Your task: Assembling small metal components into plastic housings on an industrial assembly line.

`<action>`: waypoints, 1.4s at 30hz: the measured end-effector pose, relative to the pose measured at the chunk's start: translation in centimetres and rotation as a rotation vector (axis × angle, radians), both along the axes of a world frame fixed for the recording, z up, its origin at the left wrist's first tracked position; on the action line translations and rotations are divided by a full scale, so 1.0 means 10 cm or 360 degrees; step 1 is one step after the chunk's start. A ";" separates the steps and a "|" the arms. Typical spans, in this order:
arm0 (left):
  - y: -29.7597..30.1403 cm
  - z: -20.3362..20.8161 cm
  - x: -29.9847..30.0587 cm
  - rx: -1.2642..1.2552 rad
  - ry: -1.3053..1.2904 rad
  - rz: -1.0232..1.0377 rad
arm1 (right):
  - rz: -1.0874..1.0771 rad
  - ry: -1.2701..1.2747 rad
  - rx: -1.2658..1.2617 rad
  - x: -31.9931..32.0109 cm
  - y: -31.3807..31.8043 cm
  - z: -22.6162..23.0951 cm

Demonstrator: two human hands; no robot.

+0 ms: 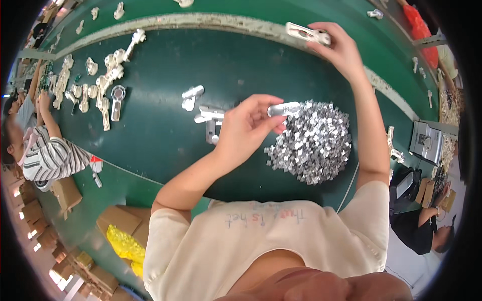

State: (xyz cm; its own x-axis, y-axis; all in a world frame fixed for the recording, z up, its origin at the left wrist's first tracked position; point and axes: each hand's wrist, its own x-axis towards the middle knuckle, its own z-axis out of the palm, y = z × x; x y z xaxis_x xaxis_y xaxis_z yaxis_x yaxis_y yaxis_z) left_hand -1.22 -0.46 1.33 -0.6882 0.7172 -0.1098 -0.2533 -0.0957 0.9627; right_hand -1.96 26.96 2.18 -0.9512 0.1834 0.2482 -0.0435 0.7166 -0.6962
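Note:
My left hand (246,123) pinches an elongated, shiny silver plate (284,109) with rounded ends, above the left side of a heap of small silver metal pieces (319,143). Farther off, over the rail at the table's far edge, my right hand (344,52) grips a white plastic housing (301,33) with a long hollow handle and a rounded end. To the left of my left hand lie several loose silver plates (210,116) like the held one. Another small group of silver plates (192,95) rests a little farther away.
White plastic housings (108,75) lie in a cluster on the left of the dark green table (160,65). Beyond the rail (226,20) a green strip carries more white parts (119,10). Co-workers sit at the left (55,150) and right (414,228). A cardboard box (120,218) with yellow plastic stands below.

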 end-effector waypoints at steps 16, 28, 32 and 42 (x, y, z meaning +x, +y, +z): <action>0.00 0.09 0.18 0.0000 0.0026 -0.0306 | 0.0042 0.0144 0.0014 1.34 -1.02 0.32; -0.01 0.14 0.12 -0.0025 -0.0148 -0.0325 | 0.0021 0.0091 0.0010 1.30 -1.05 0.31; 0.03 0.04 0.18 -0.0039 0.0034 -0.0178 | 0.0029 0.0175 -0.0243 1.27 -1.08 0.19; 0.12 -0.12 0.31 -0.0142 0.0747 0.0238 | -0.0216 0.0143 -0.0311 1.39 -1.25 0.05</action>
State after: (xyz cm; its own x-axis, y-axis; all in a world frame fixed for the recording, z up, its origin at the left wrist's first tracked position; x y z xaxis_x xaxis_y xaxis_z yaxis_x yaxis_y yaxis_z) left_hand 1.89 0.73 0.14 -0.7726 0.6088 0.1802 0.2195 -0.0102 0.9756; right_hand 11.89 14.44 2.64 -0.8902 0.3609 0.2779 -0.0240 0.5720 -0.8199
